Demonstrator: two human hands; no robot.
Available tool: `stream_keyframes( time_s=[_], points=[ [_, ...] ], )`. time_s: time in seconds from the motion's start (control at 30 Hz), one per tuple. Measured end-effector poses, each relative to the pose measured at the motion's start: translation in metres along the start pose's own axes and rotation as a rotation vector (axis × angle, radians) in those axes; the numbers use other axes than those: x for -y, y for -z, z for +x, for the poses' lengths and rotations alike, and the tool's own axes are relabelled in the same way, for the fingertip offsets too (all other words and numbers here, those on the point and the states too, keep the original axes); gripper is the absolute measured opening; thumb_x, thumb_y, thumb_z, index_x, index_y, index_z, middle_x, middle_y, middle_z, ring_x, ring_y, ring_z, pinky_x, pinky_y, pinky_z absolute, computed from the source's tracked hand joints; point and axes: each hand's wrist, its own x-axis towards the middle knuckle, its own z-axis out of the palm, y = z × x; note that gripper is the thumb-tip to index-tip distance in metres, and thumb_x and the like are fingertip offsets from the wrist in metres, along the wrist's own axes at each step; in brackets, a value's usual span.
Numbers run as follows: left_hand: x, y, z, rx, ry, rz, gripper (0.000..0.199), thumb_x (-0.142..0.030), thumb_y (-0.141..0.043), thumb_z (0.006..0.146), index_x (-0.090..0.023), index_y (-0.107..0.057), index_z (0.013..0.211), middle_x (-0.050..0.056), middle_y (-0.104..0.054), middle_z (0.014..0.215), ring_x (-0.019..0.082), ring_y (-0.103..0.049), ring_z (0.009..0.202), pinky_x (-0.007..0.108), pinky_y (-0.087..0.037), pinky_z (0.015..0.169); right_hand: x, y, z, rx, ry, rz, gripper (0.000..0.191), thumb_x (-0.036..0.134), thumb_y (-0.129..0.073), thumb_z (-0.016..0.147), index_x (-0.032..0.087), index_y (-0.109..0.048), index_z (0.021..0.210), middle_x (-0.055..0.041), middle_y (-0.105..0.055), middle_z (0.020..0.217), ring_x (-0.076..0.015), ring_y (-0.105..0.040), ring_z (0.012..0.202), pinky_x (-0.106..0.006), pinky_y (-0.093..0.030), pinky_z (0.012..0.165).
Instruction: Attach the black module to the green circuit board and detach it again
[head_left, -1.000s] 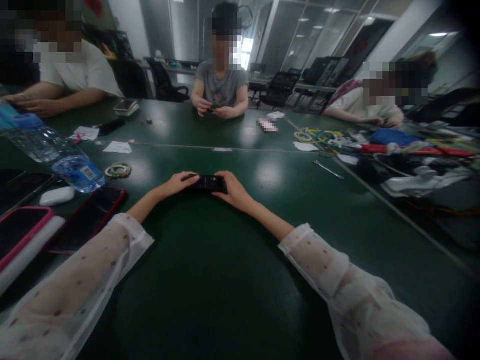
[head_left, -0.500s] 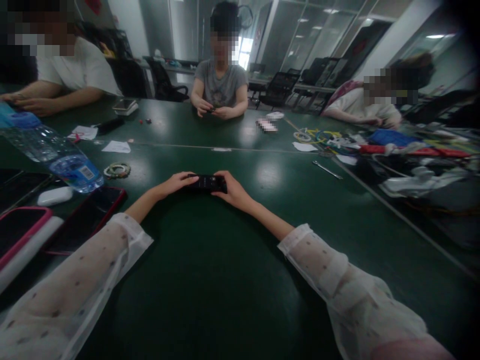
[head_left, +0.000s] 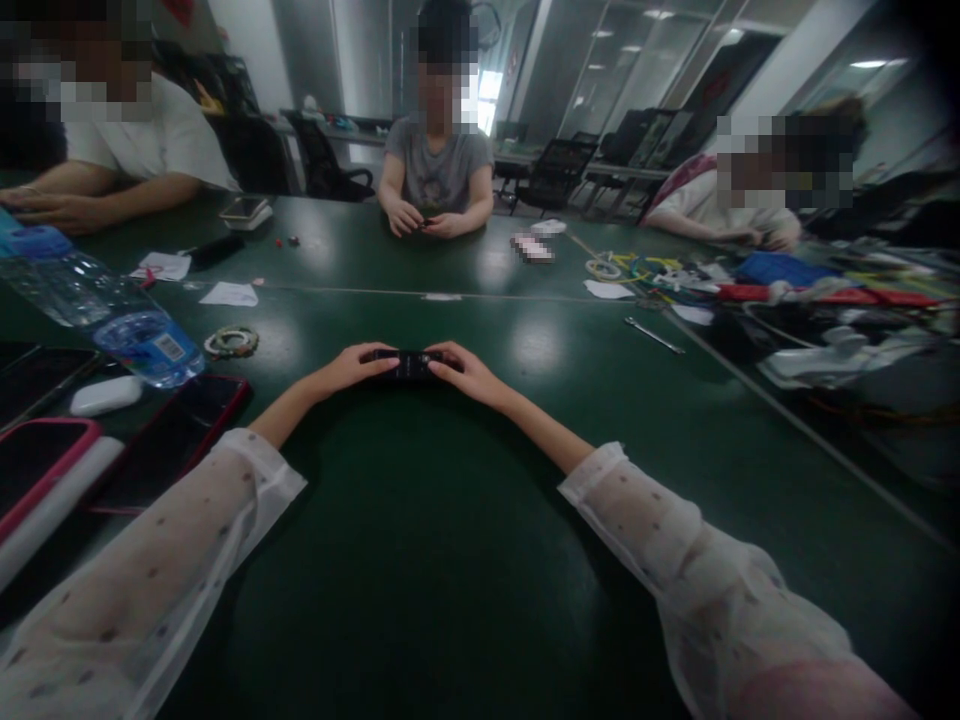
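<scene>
Both my hands hold a black phone point(head_left: 409, 366) sideways, low over the green table point(head_left: 420, 520). Its dark face carries small pale marks, too small to read. My left hand point(head_left: 351, 368) grips the left end, with the thumb on the face. At the right end, my right hand point(head_left: 469, 375) is closed round it, its thumb lying on the face too. The fingers behind the phone are mostly hidden. A beaded bracelet point(head_left: 231, 342) lies to the left of my left hand.
At left, a water bottle point(head_left: 112, 310) lies tilted near a red-edged phone point(head_left: 176, 440), a white case point(head_left: 106, 396) and a pink-edged phone point(head_left: 41, 470). At right are a wrench point(head_left: 654, 336) and piled cables point(head_left: 645, 270). A person point(head_left: 439, 165) sits opposite; others sit left and right.
My right thumb has moved from the phone's lower edge up onto its face, and the right hand has shifted on that end. My left hand stays nearly still, its thumb slightly lower.
</scene>
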Motion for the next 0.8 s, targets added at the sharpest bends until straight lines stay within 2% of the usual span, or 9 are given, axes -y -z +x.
stream_keyframes(
  time_s=[0.33, 0.53, 0.67, 0.8],
  points=[
    [0.0087, 0.0048, 0.0016, 0.081, -0.048, 0.123, 0.059, -0.062, -0.057, 0.087, -0.026, -0.058, 0.134, 0.008, -0.061, 0.133, 0.031, -0.056, 0.123, 0.047, -0.042, 0.105, 0.0013, 0.0012, 0.0001, -0.018, -0.038, 0.107, 0.035, 0.041, -0.069, 0.085, 0.022, -0.063, 0.114, -0.0052, -0.067, 0.111, -0.0204, -0.065, 0.100, -0.042, -0.053, 0.093],
    [0.0063, 0.0087, -0.0010, 0.143, -0.068, 0.185, 0.072, -0.057, -0.070, 0.077, -0.032, -0.050, 0.142, 0.009, -0.057, 0.139, 0.034, -0.054, 0.127, 0.050, -0.042, 0.105, 0.0030, 0.0005, -0.0019, -0.042, -0.017, 0.126, 0.031, 0.038, -0.068, 0.086, 0.022, -0.061, 0.112, -0.0046, -0.066, 0.108, -0.0198, -0.064, 0.097, -0.041, -0.053, 0.090],
    [0.0064, 0.0072, -0.0004, 0.136, -0.072, 0.231, 0.081, -0.052, -0.078, 0.070, -0.034, -0.049, 0.143, 0.008, -0.056, 0.140, 0.034, -0.051, 0.130, 0.051, -0.039, 0.107, -0.0005, 0.0005, -0.0019, -0.053, -0.033, 0.119, 0.030, 0.036, -0.065, 0.087, 0.022, -0.058, 0.112, -0.0049, -0.065, 0.109, -0.0198, -0.063, 0.096, -0.041, -0.053, 0.088],
    [0.0077, 0.0045, 0.0008, 0.093, -0.089, 0.232, 0.076, -0.050, -0.079, 0.070, -0.031, -0.052, 0.139, 0.008, -0.058, 0.136, 0.033, -0.053, 0.126, 0.050, -0.039, 0.107, -0.0036, 0.0006, -0.0015, -0.030, -0.012, 0.096, 0.030, 0.038, -0.062, 0.090, 0.022, -0.055, 0.115, -0.0056, -0.062, 0.112, -0.0204, -0.062, 0.098, -0.040, -0.053, 0.087]
  ],
)
